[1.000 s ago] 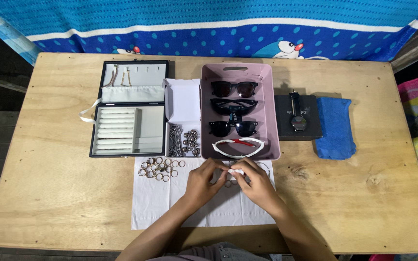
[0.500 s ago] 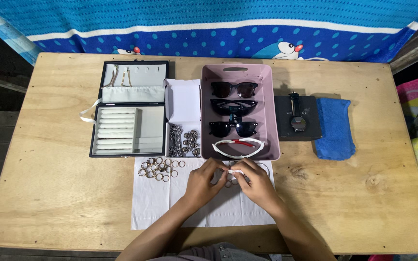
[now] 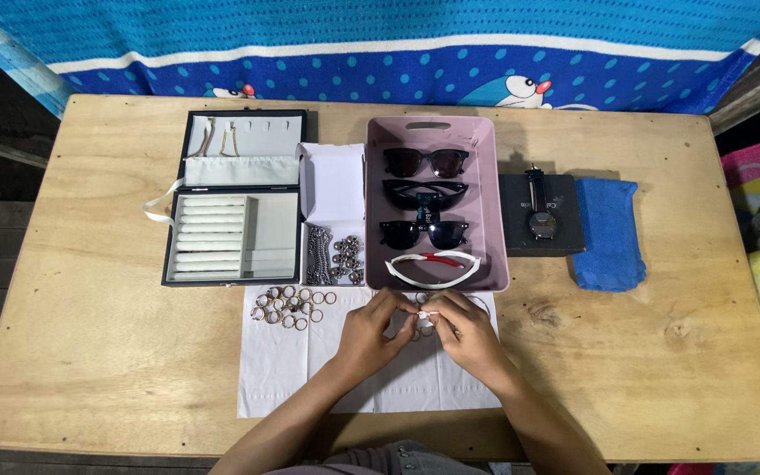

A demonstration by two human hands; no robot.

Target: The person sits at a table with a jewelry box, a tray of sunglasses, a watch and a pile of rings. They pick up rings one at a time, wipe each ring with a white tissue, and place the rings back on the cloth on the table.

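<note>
Where the two hands meet over the white cloth (image 3: 292, 369), a small white item (image 3: 427, 316) is pinched between the fingertips of the left hand (image 3: 371, 330) and the right hand (image 3: 466, 332); what it is cannot be told. Loose rings (image 3: 288, 305) are scattered just left of the left hand. Directly beyond the hands, a pink tray (image 3: 496, 202) of sunglasses (image 3: 424, 161) is set, with an open ring box (image 3: 235, 198) further left. Well right of the right hand, a watch (image 3: 542, 220) and blue towel (image 3: 609, 233) are laid on the desk (image 3: 90, 352).

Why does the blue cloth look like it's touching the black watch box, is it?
Touching: the head view shows the blue cloth meeting the black watch box edge to edge.
</note>
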